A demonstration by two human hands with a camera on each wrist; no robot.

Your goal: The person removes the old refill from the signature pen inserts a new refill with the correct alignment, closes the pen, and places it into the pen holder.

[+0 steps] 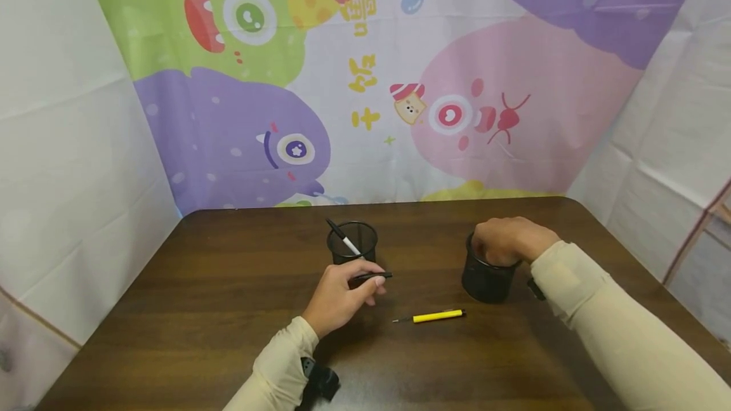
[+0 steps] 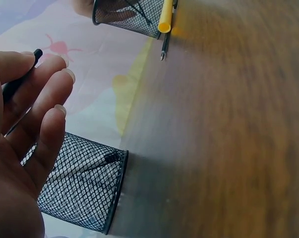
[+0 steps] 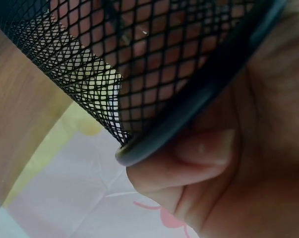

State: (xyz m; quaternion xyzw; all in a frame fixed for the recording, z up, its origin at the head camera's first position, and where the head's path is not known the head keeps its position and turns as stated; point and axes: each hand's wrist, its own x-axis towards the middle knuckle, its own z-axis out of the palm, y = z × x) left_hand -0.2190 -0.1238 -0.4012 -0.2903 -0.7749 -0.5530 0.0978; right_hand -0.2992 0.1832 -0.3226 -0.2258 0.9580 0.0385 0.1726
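Note:
My left hand point(image 1: 337, 293) pinches a slim black pen point(image 2: 13, 89) between thumb and fingers, just in front of the left black mesh pen holder point(image 1: 367, 241). A white marker with a black end point(image 1: 351, 245) leans inside that holder, its end above the rim. My right hand point(image 1: 511, 240) reaches down into the right mesh pen holder point(image 1: 487, 285), fingers below the rim. Through the mesh in the right wrist view, a thin dark stick point(image 3: 114, 20) shows by the fingers; I cannot tell whether they grip it.
On the dark wooden table point(image 1: 200, 309), a yellow pen point(image 1: 436, 316) with a pointed metal tip lies between the two holders, nearer the front. A cartoon-printed cloth point(image 1: 377, 163) hangs behind the table's back edge, with pale cloths at both sides.

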